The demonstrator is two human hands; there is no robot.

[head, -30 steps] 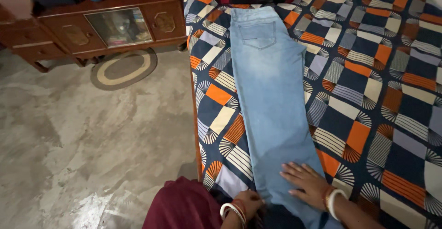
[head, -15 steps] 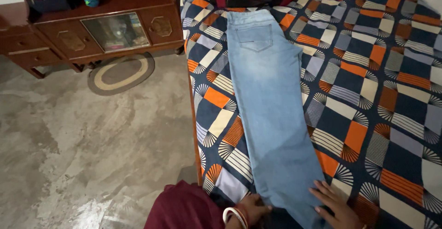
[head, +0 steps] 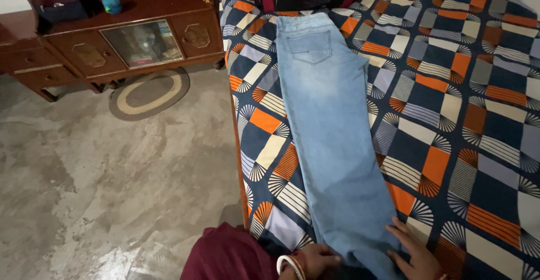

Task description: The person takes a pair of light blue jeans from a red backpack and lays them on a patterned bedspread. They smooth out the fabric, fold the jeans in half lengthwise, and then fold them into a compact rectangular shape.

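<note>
Both hands, left hand [head: 318,257] and right hand [head: 413,252], press light-blue jeans [head: 332,128] on patterned bedspread [head: 467,117]

Light blue jeans [head: 332,128], folded lengthwise, flat on patterned bed [head: 478,117], back pocket up, hem end nearest, probably at bed's edge.

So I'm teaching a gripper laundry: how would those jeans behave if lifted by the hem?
The jeans lie flat and folded lengthwise on the bedspread, so they would probably droop and unfold, not stay stiff. Both hands, left and right, sit at the hem; the denim looks fairly heavy and unlikely to slip.
</note>
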